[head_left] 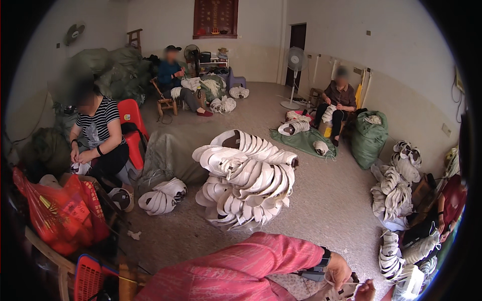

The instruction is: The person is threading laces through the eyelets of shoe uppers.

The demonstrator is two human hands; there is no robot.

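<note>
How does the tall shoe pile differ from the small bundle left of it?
The pile is bigger and several layers high; the bundle is smaller and low. The pile stands mid-floor; the bundle lies nearer the red chair. Both are overlapping white shoe pieces.

Held piece (333,293) matt, cloth-like; red chair (139,120) glossy, smooth plastic.

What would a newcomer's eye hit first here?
Most likely the tall heap of off-white shoe uppers, stacked on the floor in the middle of the view. Next, probably the bright red plastic bag at lower left and the red chair behind the striped-shirt worker. Then the pink sleeve at the bottom, leading to the left hand.
</note>
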